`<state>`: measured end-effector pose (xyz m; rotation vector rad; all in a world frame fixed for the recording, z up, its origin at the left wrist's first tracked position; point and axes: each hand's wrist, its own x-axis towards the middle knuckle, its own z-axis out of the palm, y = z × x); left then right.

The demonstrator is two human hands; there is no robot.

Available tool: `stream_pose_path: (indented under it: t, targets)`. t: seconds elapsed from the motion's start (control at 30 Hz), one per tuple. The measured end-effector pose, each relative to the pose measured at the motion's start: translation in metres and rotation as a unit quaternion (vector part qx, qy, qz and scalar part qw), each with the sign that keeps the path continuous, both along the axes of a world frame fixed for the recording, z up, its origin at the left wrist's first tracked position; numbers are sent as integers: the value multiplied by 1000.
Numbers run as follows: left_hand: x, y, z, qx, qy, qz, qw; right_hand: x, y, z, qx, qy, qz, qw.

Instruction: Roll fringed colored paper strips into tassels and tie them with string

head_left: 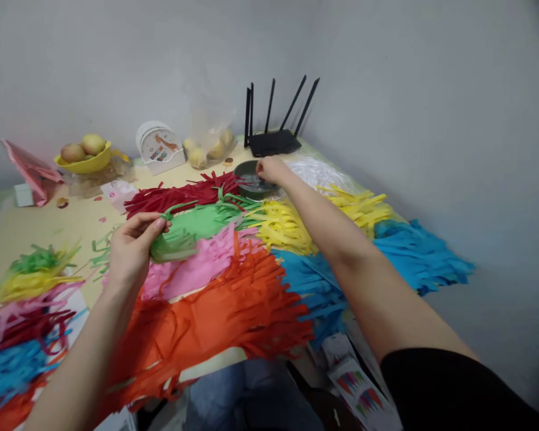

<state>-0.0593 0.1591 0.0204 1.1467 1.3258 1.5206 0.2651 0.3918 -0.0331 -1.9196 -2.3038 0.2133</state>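
Observation:
My left hand [135, 239] pinches one end of a green fringed paper tassel [173, 244], which hangs to the right of the fingers above the table. My right hand [272, 169] reaches far forward into a dark green bowl [240, 173]. Its fingers are bent together at the bowl's rim, over small clear or greyish things inside, and whatever they grip is too small to make out. Below and between the arms lie fringed sheets: dark red [179, 196], green [202, 220], pink [197, 266], orange [206, 323], yellow [287, 224] and blue [413, 251].
A black router [273, 143] with upright antennas stands at the back. Left of it are a bag of fruit [206, 149], a giraffe-print holder [161, 149] and a yellow fruit bowl [85, 164]. White fringe [318, 173] lies right of the dark bowl. Printed packets [359, 389] sit below the table edge.

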Motion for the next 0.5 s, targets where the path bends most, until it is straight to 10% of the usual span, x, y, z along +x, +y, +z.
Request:
stream_pose_path:
  t: [0.27, 0.37, 0.5]
  targets:
    - [14, -18, 5, 29, 30, 8, 999, -50, -80, 38, 87, 206, 35, 974]
    - [18, -32, 9, 54, 35, 21, 998, -100, -147, 51, -4, 555, 199, 808]
    - [24, -52, 9, 92, 30, 23, 995, -144, -217, 56, -123, 722, 230, 641]
